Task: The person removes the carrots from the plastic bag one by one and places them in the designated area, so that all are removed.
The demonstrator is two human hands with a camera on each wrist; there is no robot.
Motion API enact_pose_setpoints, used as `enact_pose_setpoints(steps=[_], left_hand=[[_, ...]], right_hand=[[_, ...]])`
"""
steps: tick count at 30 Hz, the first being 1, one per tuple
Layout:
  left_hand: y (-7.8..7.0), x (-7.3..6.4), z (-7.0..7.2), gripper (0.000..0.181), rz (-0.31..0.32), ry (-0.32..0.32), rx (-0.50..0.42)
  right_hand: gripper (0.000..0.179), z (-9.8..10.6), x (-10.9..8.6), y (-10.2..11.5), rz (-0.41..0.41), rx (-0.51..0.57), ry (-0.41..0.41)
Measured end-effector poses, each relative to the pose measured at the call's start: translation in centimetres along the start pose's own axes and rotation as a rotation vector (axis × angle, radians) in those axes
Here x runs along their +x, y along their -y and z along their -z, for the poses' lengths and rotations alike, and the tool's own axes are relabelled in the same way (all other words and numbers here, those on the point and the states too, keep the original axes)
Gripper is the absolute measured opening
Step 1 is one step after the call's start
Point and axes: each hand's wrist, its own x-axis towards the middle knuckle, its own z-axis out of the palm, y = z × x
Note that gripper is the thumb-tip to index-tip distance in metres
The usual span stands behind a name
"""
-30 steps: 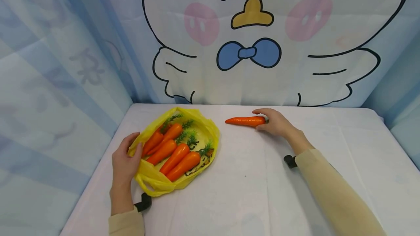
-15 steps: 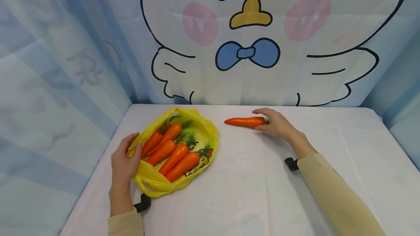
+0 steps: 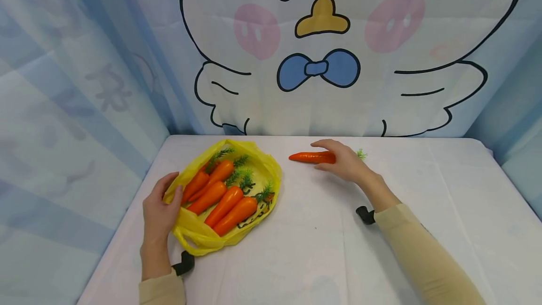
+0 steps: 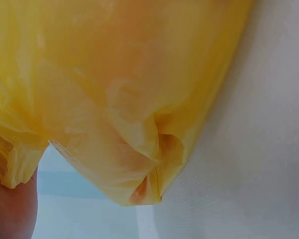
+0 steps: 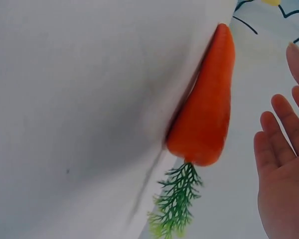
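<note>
Bag: one, yellow plastic [image 3: 203,235], resting on the left part of the counter [image 3: 305,248], its mouth spread and facing up. Loop handle at the near edge; dark print on the inside, partly hidden by the contents.

Carrots, bagged: five visible [image 3: 224,206], orange with feathery green tops, lying side by side on a slant, tops toward the right and far side.

Carrot, loose: one [image 3: 311,157], lying on the counter right of the bag and apart from it, near the far edge. Tip toward the bag; green top [image 5: 177,199] at the thick end, leafy and paler at its outer tips.

Left hand [image 3: 163,206]: at the bag's left rim, fingers and thumb pinching the plastic between them.

Right hand [image 3: 338,159]: over the thick end of the loose carrot in the head view. Fingers extended and not wrapped around it; a gap shows between hand and carrot in the right wrist view.

Sleeves: two, beige [image 3: 423,253], each with a small black piece [image 3: 365,215] at the wrist.

Backdrop: pale blue cloth [image 3: 330,112] with a cartoon bird wearing a blue bow tie.
</note>
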Motion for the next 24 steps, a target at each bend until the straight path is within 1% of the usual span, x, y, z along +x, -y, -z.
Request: enact_pose_setpoints(steps=[5, 8, 17, 24], left_hand=[[0.0, 0.0, -0.1, 0.034, -0.006, 0.0, -0.007], [0.0, 0.1, -0.1, 0.034, -0.004, 0.0, 0.003], [-0.1, 0.1, -0.1, 0.035, 0.016, 0.003, 0.007], [0.0, 0.1, -0.1, 0.035, -0.008, -0.01, 0.006]], right_hand=[[0.056, -1.3, 0.3, 1.2, 0.08, 0.014, -0.015], [0.056, -2.1, 0.6, 2.1, 0.128, 0.048, -0.022], [0.057, -4.7, 1.0, 4.7, 0.216, 0.146, -0.023], [0.058, -6.4, 1.2, 6.5, 0.29, 0.181, -0.035]])
